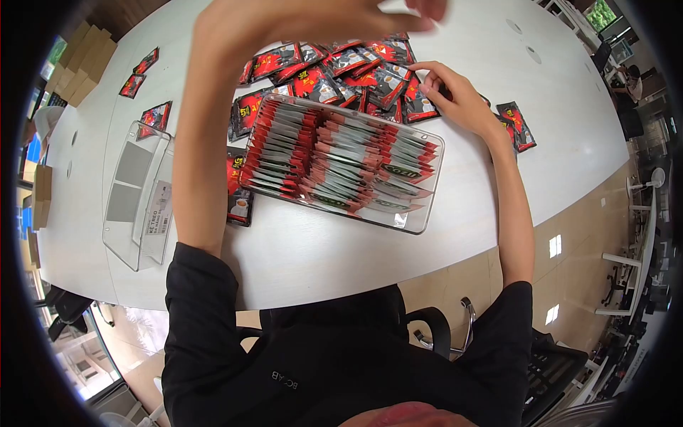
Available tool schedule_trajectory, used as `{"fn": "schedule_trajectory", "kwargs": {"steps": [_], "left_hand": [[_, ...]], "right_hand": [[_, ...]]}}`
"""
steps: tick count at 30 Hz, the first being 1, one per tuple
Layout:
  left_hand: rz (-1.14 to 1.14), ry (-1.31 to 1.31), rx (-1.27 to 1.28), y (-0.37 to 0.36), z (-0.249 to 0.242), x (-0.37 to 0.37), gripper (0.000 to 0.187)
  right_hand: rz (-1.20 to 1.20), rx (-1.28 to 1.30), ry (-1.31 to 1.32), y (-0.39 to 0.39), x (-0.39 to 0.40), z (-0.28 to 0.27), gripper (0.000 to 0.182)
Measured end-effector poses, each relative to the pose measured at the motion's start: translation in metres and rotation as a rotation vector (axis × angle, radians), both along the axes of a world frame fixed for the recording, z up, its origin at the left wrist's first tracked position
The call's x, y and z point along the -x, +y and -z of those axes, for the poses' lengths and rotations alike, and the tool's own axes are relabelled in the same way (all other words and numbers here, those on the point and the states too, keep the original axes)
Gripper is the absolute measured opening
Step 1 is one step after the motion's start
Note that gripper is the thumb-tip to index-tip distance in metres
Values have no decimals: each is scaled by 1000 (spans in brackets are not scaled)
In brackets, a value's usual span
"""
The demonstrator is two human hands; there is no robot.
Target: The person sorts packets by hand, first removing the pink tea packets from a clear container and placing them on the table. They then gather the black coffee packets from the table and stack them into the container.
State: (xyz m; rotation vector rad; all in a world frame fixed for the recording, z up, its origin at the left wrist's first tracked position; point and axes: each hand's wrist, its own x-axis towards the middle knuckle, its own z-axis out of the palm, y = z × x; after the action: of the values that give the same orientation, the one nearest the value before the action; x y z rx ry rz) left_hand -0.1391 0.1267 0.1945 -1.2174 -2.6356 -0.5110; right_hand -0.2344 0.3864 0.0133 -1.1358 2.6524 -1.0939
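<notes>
My left hand [320, 20] is raised at the top edge, blurred and partly cut off; what its fingers do is hidden. My right hand [455, 98] rests at the right side of a heap of black-and-red sachets [316, 82], its index finger and thumb apart, with the fingertips by a sachet and nothing visibly held. In front of the heap lies a clear plastic box [429, 213], packed with rows of sachets standing on edge [345, 160], their red and silver edges upward. Some lettering on the packed sachets shows at the right and lower side.
A clear plastic stand with a label [158, 213] stands at the left of the white table [313, 274]. Loose sachets [155, 117] lie at the left, and more [518, 127] lie right of my right hand. Cardboard boxes [87, 60] are at the far left. Chairs surround the table.
</notes>
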Motion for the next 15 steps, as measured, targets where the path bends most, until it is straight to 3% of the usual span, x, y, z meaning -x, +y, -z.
{"fn": "schedule_trajectory", "kwargs": {"steps": [2,4,5,7,11,13,14,15], "left_hand": [[-107,29,3,-17,27,57,21],[-227,337,91,-34,61,95,21],[-228,339,88,-44,81,113,21],[-230,198,33,-63,119,142,33],[-251,231,142,-75,165,161,46],[-339,87,7,-65,176,160,52],[-406,-118,72,-63,176,163,55],[-406,-118,70,-65,185,165,55]], "right_hand": [[3,-12,16,0,-1,1,30],[-30,-5,76,2,3,4,31],[-31,-9,78,2,2,3,31],[35,-47,172,-3,-2,2,30],[100,31,264,-14,-2,8,31],[74,-6,527,-20,0,11,33],[74,-7,527,-22,0,14,33],[46,-20,511,-24,1,16,35]]}}
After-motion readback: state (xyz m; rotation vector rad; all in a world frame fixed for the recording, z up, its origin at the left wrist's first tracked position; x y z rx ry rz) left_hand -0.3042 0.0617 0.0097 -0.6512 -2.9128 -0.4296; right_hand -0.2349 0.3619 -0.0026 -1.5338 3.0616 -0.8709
